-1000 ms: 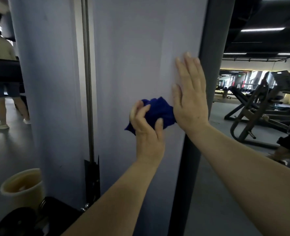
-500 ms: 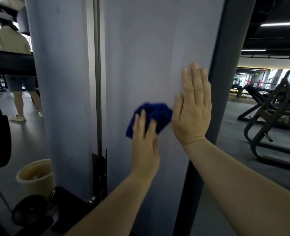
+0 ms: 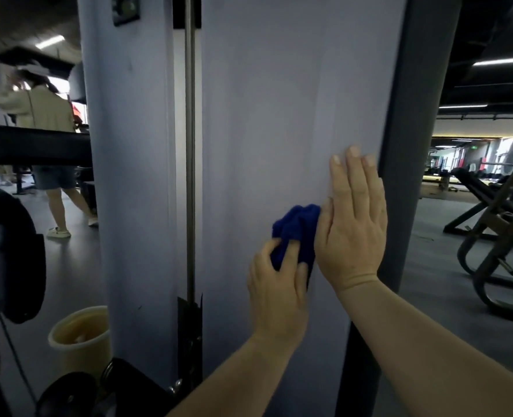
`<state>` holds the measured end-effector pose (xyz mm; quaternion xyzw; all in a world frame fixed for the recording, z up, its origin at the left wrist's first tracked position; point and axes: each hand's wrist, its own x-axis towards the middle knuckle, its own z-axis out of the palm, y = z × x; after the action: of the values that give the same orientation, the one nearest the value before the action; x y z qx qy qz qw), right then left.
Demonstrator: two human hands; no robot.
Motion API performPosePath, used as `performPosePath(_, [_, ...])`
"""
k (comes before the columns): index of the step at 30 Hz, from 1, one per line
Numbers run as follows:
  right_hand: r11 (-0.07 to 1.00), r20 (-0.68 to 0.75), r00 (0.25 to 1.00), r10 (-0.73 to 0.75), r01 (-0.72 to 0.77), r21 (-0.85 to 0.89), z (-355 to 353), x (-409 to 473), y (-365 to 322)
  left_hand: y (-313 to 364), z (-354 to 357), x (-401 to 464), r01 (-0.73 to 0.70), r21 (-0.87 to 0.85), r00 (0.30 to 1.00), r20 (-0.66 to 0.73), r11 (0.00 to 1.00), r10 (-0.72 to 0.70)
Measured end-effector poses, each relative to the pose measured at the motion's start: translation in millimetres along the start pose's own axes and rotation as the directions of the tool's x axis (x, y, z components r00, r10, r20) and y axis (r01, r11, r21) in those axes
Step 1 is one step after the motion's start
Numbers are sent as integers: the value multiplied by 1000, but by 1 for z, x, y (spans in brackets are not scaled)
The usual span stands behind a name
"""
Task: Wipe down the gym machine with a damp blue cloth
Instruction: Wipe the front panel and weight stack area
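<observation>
The gym machine's pale grey upright panel (image 3: 273, 115) fills the middle of the view. A bunched blue cloth (image 3: 297, 233) lies against the panel. My left hand (image 3: 276, 293) grips the cloth from below, fingers curled into it and pressing it to the panel. My right hand (image 3: 353, 227) lies flat on the panel beside the cloth, fingers straight and pointing up, close to the panel's right edge. The cloth's lower part is hidden under my left fingers.
A steel rod (image 3: 190, 145) runs down a gap in the machine left of the panel. A yellowish bucket (image 3: 80, 338) stands on the floor at lower left. A person (image 3: 47, 139) stands behind at left. Other gym equipment (image 3: 496, 224) stands at right.
Both hands and the cloth sit further right in the view, near the panel's right edge. The view has tilted upward and the left fingers curl tighter into the cloth.
</observation>
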<state>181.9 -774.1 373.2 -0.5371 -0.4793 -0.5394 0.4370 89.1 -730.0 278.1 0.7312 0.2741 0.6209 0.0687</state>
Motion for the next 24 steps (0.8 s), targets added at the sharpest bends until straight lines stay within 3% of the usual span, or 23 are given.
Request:
performPosePath(3, [1000,-1,1000,6,-6,-9,0,-1,-1,1,3,39,-144,47,985,-88,988,148])
performPosePath(7, [1000,12,1000,5,-5,-21,1,-2,0,33,-4,114,-66,-101,997,-49,993,61])
performPosePath(11, [999,4,1000,10,-10,-37,0,1,-1,8,9,75,-97,-185,995,-1,978,99])
performPosePath(13, [999,0,1000,14,-14,-36,1,2,-2,-3,15,61,-145,-138,989,-18,980,144])
performPosePath(20, [996,54,998,18,-13,-90,0,1,-2,15,-9,137,-141,-152,990,-42,978,136])
performPosePath(24, [996,85,996,14,-6,-94,-2,1,-2,-1,0,65,-185,-123,978,75,975,195])
